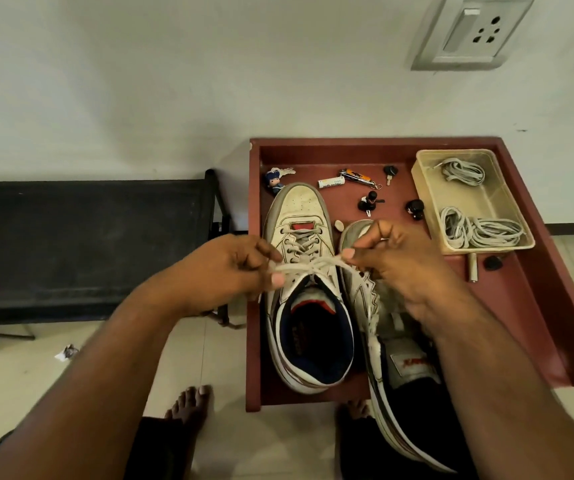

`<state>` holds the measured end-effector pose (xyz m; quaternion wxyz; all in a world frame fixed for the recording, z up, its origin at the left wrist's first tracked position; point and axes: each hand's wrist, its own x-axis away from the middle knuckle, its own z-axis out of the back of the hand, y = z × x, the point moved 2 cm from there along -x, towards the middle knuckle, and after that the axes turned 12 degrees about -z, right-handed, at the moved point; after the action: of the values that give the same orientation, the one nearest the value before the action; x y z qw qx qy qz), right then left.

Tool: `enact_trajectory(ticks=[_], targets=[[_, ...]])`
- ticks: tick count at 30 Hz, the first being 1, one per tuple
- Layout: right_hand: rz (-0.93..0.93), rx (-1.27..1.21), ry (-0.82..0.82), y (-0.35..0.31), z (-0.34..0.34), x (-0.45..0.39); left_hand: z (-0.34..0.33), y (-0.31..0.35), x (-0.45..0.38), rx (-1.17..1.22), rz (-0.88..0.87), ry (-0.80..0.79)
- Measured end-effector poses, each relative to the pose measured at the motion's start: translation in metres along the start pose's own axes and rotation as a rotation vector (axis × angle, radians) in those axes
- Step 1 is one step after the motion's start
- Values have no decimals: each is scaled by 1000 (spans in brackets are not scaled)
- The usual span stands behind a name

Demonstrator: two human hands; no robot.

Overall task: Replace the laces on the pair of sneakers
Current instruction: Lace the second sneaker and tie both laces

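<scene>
Two worn white sneakers with navy lining stand on a red-brown tray table (521, 306). The left sneaker (299, 216) is laced with a pale lace (316, 265) through its eyelets. My left hand (223, 268) pinches one end of that lace near the top eyelets. My right hand (393, 258) pinches the other end, and the lace is stretched taut between the two hands above the tongue. The right sneaker (403, 368) lies tilted beside it, mostly under my right forearm, with its toe hidden behind my right hand.
A clear plastic box (427, 188) at the back right of the tray holds two bundles of pale laces (479, 230). Keys, a battery (330, 183), a small figure and black knobs lie at the back. A black bench (88, 237) stands left. My bare feet are on the tiled floor.
</scene>
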<state>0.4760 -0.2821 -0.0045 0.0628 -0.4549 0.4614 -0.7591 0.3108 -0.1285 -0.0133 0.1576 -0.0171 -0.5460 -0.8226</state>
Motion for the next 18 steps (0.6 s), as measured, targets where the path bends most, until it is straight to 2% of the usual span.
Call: enact_trajectory(ticks=[3, 8, 11, 15, 18], targets=[[2, 103, 46, 5, 5, -3, 6, -5, 4, -45, 62, -98], [-50, 71, 81, 10, 10, -7, 15, -8, 4, -101, 79, -186], [-10, 100, 97, 12, 7, -8, 16, -7, 5, -127, 123, -202], [71, 163, 39, 8, 15, 5, 14, -1, 9, -246, 174, -116], [135, 407, 61, 8, 48, 22, 2, 20, 19, -301, 117, 103]])
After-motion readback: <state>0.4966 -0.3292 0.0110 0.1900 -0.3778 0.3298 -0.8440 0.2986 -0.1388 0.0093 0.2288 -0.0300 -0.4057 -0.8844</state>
